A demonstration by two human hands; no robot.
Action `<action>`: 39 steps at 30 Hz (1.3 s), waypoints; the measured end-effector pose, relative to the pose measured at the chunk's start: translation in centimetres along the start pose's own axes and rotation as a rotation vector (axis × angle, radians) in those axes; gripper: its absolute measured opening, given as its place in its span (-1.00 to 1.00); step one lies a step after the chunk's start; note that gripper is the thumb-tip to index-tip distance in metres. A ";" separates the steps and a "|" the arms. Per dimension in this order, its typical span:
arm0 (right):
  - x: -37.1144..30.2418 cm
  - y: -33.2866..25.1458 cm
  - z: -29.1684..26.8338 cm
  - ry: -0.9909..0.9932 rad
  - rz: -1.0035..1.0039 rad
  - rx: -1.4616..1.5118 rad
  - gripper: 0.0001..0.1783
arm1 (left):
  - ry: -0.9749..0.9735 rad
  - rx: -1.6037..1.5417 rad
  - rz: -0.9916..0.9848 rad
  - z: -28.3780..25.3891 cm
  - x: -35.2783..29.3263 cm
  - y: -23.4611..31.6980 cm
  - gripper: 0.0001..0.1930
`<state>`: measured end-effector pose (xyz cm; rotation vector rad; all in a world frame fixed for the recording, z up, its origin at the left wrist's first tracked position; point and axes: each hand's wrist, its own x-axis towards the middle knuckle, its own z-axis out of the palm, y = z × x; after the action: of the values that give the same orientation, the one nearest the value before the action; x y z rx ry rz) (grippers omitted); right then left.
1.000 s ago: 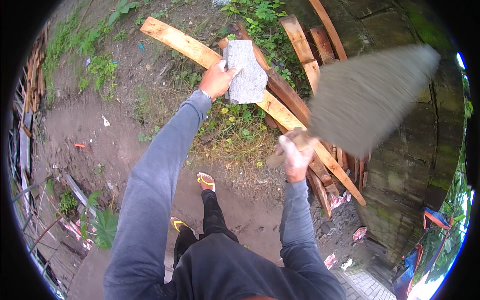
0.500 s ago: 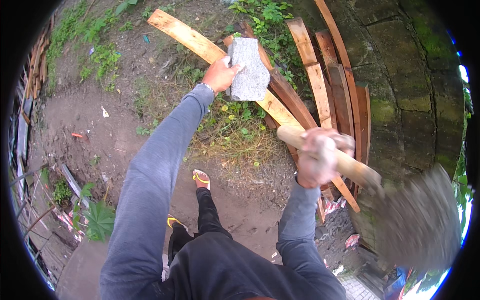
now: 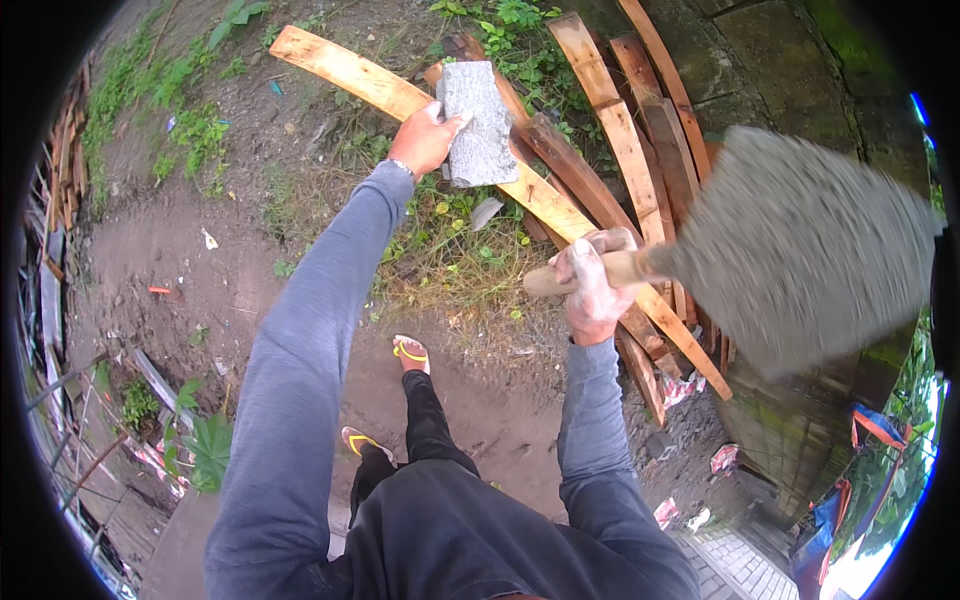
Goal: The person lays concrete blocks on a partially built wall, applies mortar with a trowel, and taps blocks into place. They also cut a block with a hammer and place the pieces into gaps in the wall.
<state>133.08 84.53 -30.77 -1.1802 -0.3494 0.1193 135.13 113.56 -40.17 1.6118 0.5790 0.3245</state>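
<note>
My left hand (image 3: 425, 140) grips the left edge of a rough grey stone block (image 3: 485, 140), thumb on its top face. The block is over a pale wooden plank (image 3: 355, 78); whether it rests on it I cannot tell. Just below the block shows a small grey chip (image 3: 487, 213). My right hand (image 3: 600, 280) is closed round the wooden handle (image 3: 548, 283) of a tool with a broad, flat, roughly square grey head (image 3: 800, 245). This head is raised at the right, smeared by motion; the tool's exact kind is unclear.
More planks (image 3: 620, 135) lean beside a mossy block wall (image 3: 765, 75) on the right. Green weeds (image 3: 530, 50) and dry grass (image 3: 450, 280) grow around the block. My feet in yellow-strapped flip-flops stand on bare soil (image 3: 480, 400). Wooden sticks (image 3: 68, 150) are piled at far left.
The tool's head has swung upward from lower right, and my right hand has moved left and slightly up. The block's right side has lost a piece; a grey chip now shows below it.
</note>
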 end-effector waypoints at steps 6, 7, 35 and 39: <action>-3.5 12.5 -8.4 -0.227 0.435 -1.092 -0.77 | -0.064 0.026 0.008 -0.7 1.4 -0.3 -0.58; -5.2 15.2 -11.1 -0.233 0.563 -1.028 -0.78 | -0.085 0.056 0.036 -0.1 1.4 -0.2 -0.58; 1.7 -1.9 -0.7 -0.166 -0.136 0.075 -0.84 | -0.106 0.094 0.000 -1.1 1.6 1.2 -0.55; -4.7 12.3 -6.5 -0.228 0.688 -0.722 -0.82 | -0.149 0.119 -0.046 -1.8 1.7 0.5 -0.54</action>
<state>131.91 82.19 -45.19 -1.9771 -0.1687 0.7814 135.67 115.99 -39.65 1.7183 0.5282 0.1365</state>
